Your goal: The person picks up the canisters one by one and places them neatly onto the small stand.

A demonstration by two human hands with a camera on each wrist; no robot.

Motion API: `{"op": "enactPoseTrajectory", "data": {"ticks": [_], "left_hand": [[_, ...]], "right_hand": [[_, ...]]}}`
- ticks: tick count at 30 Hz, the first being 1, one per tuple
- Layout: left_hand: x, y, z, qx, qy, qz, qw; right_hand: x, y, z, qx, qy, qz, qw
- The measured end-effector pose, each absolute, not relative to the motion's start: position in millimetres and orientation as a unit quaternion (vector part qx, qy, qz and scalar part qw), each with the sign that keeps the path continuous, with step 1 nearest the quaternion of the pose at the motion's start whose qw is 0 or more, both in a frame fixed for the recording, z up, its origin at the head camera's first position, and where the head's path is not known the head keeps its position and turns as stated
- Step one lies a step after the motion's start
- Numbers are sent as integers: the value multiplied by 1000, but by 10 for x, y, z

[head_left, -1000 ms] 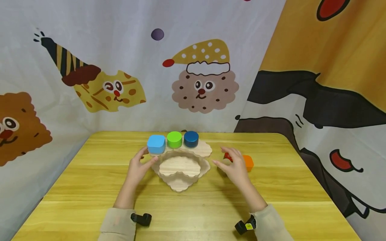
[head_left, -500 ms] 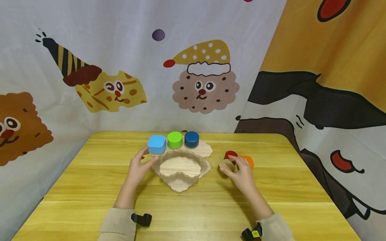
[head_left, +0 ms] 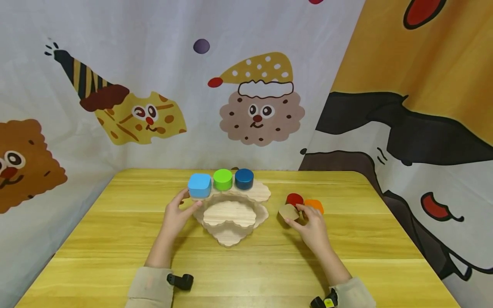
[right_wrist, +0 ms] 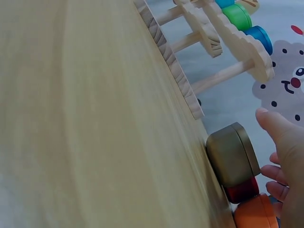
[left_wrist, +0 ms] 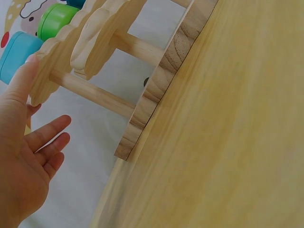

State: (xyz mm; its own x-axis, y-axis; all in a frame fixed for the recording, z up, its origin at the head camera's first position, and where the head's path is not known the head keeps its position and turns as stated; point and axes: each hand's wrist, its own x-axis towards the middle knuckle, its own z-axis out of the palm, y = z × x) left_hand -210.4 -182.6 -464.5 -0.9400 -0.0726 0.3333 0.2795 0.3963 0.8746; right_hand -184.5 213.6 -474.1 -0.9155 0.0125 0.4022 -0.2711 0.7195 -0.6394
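A tiered wooden stand with scalloped shelves stands on the table. My left hand grips the left end of its top shelf, thumb in front and index finger mostly hidden behind. On that shelf sit a light blue squarish lidded tin, a green round tin and a dark blue round tin. To the right, my right hand hovers at a gold tin, thumb and fingers spread at its side. A red tin and an orange tin stand right behind it.
The wooden table extends in front of both arms. A printed cartoon curtain hangs behind the table's far edge. Black wrist cameras are strapped to both sleeves.
My right hand has moved to the right and slightly lower, uncovering the red and gold tins. My left hand and the stand stay in place.
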Motion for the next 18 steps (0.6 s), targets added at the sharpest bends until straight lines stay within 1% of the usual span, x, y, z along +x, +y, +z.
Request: {"op": "enactPoseTrajectory", "data": {"ticks": [14, 18], "left_hand": [[-2103, -1821, -4635, -61, -821, -545, 158], [-2103, -1823, -4641, -61, -821, -545, 157]], "right_hand": [[-1824, 2109, -4864, 48, -922, 344, 173], [-1830, 2104, -4924, 45, -921, 339, 184]]}}
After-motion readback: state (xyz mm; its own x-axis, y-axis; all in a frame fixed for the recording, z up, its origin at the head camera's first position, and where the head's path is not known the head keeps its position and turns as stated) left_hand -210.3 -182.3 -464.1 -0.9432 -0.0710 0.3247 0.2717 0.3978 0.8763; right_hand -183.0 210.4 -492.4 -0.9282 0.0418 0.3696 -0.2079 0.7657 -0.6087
